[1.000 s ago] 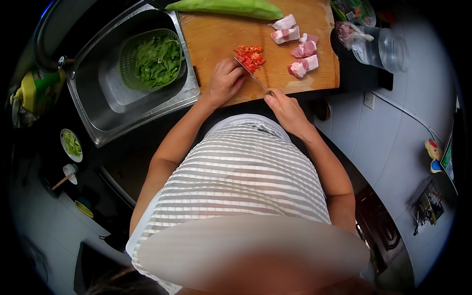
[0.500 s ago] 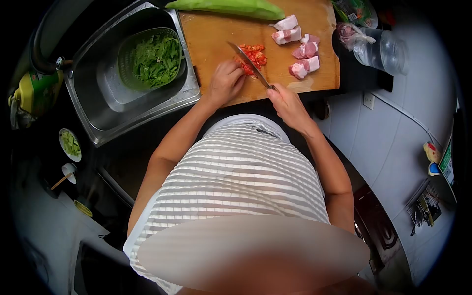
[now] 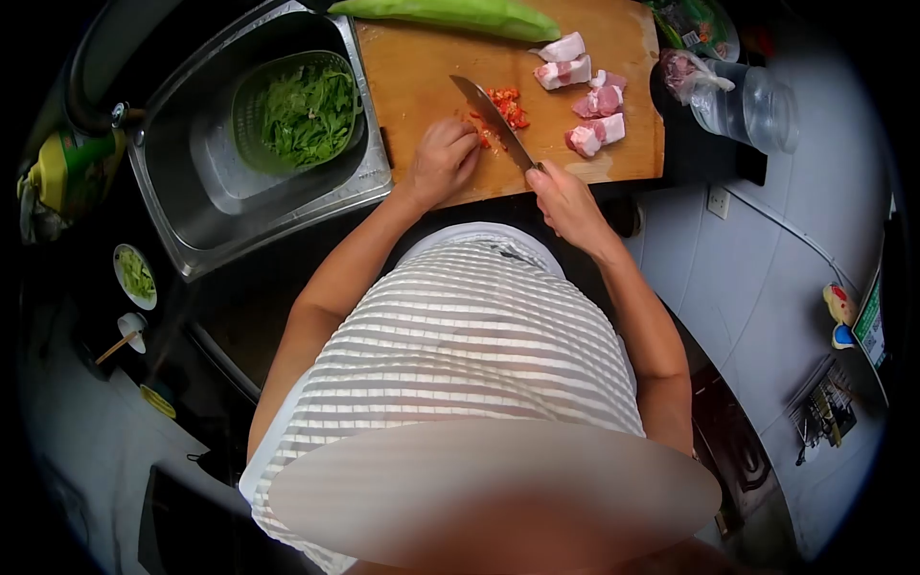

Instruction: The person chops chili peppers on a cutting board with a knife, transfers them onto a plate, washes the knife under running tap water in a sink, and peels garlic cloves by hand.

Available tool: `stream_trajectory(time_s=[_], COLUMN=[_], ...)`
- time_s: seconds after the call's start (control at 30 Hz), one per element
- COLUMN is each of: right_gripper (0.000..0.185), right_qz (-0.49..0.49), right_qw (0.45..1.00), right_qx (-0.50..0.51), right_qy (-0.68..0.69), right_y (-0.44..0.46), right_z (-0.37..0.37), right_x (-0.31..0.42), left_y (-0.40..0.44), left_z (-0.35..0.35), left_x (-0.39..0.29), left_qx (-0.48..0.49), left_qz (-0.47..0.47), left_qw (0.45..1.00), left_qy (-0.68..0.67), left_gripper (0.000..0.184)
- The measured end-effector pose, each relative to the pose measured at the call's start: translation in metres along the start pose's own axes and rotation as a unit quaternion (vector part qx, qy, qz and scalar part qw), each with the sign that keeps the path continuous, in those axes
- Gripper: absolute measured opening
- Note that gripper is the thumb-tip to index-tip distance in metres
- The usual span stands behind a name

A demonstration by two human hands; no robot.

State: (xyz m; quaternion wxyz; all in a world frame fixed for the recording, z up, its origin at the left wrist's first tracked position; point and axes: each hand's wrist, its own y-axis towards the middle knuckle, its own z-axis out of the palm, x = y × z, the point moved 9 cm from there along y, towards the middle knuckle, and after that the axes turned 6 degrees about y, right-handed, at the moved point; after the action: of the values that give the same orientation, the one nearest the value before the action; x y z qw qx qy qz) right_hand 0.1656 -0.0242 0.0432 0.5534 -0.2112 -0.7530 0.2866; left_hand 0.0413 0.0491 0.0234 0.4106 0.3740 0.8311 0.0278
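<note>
My right hand [image 3: 567, 203] grips the handle of a knife [image 3: 495, 122], whose blade slants up and left with its broad face showing. Chopped red pepper [image 3: 508, 105] lies beside and partly behind the blade on the wooden cutting board [image 3: 412, 72]. Just left of the pepper, my left hand [image 3: 446, 161] is on the board near its front edge, fingers curled; whatever is under the fingertips is too small to name. Several chunks of raw meat [image 3: 602, 101] lie on the right of the board, and a long green gourd [image 3: 450, 13] lies along its far side.
A metal sink [image 3: 206, 235] on the left holds a green basket [image 3: 247, 125] of leafy greens. Beyond the board's right edge are a clear jar [image 3: 743, 107] and a plastic bag [image 3: 682, 75] of something reddish. A small dish [image 3: 135, 276] of cut greens is at the left.
The knife has tilted from nearly edge-on to showing its broad face, and its blade has moved up, then slightly right. My right hand has shifted slightly right and down. The left hand has barely moved.
</note>
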Motion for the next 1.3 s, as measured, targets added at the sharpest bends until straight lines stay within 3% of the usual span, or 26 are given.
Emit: stream_trajectory(time_s=[0.2, 0.43, 0.5, 0.67, 0.9, 0.97, 1.13, 1.2, 1.23, 1.3], right_gripper=[0.035, 0.034, 0.033, 0.037, 0.038, 0.038, 0.035, 0.032, 0.029, 0.029], right_qz=[0.036, -0.038, 0.096, 0.049, 0.107, 0.023, -0.037, 0.12, 0.112, 0.117], right_qw=[0.998, 0.998, 0.982, 0.994, 0.991, 0.998, 0.999, 0.979, 0.974, 0.974], right_qx=[0.023, 0.002, 0.042, 0.025, 0.057, 0.051, 0.028, 0.086, 0.083, 0.073], right_qy=[-0.038, -0.052, 0.155, 0.096, 0.059, 0.019, -0.01, 0.141, 0.18, 0.181], right_y=[-0.006, 0.02, 0.019, 0.0, -0.001, 0.013, 0.025, 0.022, 0.022, 0.015], right_z=[0.008, 0.01, 0.01, 0.006, 0.015, 0.018, 0.014, 0.017, 0.019, 0.021], right_x=[-0.007, -0.002, -0.02, -0.008, -0.013, -0.003, -0.003, -0.023, -0.026, -0.024], left_y=[0.0, 0.001, 0.001, 0.002, 0.001, -0.001, 0.0, -0.002, -0.006, -0.021], left_z=[0.0, 0.0, -0.001, -0.011, -0.008, -0.008, -0.008, -0.025, -0.037, -0.048], left_x=[0.001, 0.002, 0.002, 0.0, 0.003, 0.003, 0.005, 0.008, 0.014, 0.011], left_qx=[-0.015, -0.024, -0.032, -0.046, -0.043, -0.042, -0.046, -0.074, -0.099, -0.084], left_qz=[0.003, 0.007, 0.007, 0.003, 0.001, 0.003, 0.008, -0.033, -0.08, -0.078], left_qw=[1.0, 0.999, 0.999, 0.999, 0.999, 0.999, 0.998, 0.995, 0.99, 0.992], left_qy=[0.007, -0.022, -0.028, -0.017, -0.012, -0.017, -0.046, -0.054, -0.067, -0.044], left_gripper=[0.015, 0.014, 0.014, 0.014, 0.015, 0.015, 0.02, 0.025, 0.03, 0.034])
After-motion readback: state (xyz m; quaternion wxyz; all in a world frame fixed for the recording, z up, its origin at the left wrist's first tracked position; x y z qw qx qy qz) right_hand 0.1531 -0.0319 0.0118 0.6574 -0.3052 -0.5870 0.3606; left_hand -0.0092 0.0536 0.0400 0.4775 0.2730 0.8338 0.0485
